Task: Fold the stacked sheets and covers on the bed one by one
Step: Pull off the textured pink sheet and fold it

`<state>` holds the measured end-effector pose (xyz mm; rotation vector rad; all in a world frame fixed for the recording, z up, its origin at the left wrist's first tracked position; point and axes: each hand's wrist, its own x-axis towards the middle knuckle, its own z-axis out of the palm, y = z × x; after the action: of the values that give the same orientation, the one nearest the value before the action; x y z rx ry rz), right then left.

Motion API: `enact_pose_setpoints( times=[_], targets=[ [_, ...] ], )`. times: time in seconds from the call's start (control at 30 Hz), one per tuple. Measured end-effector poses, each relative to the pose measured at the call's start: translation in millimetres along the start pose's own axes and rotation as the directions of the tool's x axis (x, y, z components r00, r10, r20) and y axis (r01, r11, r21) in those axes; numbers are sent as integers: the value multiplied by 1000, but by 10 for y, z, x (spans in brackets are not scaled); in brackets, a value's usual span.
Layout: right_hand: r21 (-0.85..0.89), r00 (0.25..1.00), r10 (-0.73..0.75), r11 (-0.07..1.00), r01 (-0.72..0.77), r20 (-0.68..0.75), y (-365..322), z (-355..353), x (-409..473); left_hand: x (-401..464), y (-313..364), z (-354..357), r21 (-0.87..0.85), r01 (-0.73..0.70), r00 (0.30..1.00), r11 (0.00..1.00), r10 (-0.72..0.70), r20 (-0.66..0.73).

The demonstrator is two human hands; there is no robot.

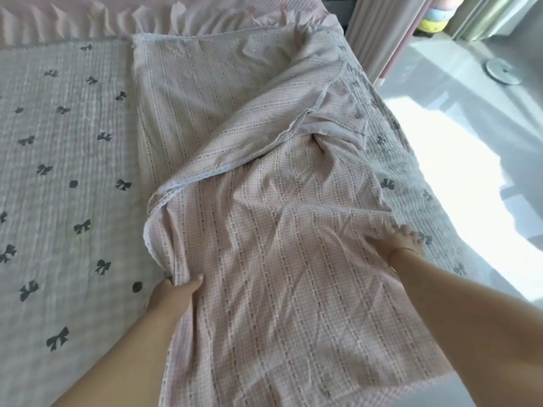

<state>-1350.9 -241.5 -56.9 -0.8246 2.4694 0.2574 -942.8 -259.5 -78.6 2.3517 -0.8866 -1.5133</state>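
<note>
A pink checked sheet (264,230) with dark dotted stripes and a white lace hem lies rumpled across the right half of the bed, its near part lifted toward me. My left hand (176,292) grips the sheet's left edge, thumb on top of the fabric. My right hand (402,242) holds the right edge, fingers curled into the cloth. The hem runs diagonally from the left hand up to the far right, where a corner is folded over.
Beneath lies a grey-white quilted cover (64,171) printed with dark bows. A pink ruffled cloth (88,16) runs along the far side. To the right are a pale curtain (379,30), the shiny floor (484,127) and a round metal base (502,71).
</note>
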Motion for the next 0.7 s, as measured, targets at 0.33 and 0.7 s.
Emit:
enact_pose_setpoints(
  times=[0.33,0.7],
  targets=[
    [674,909,-151,719,-168,387,-581,-29,-409,-376,642,445,-458,105,975,883,0,224],
    [901,791,-436,264,-345,430,-928,-253,-1594,-774,1126,-621,-318,-53,901,947,182,393]
  ],
)
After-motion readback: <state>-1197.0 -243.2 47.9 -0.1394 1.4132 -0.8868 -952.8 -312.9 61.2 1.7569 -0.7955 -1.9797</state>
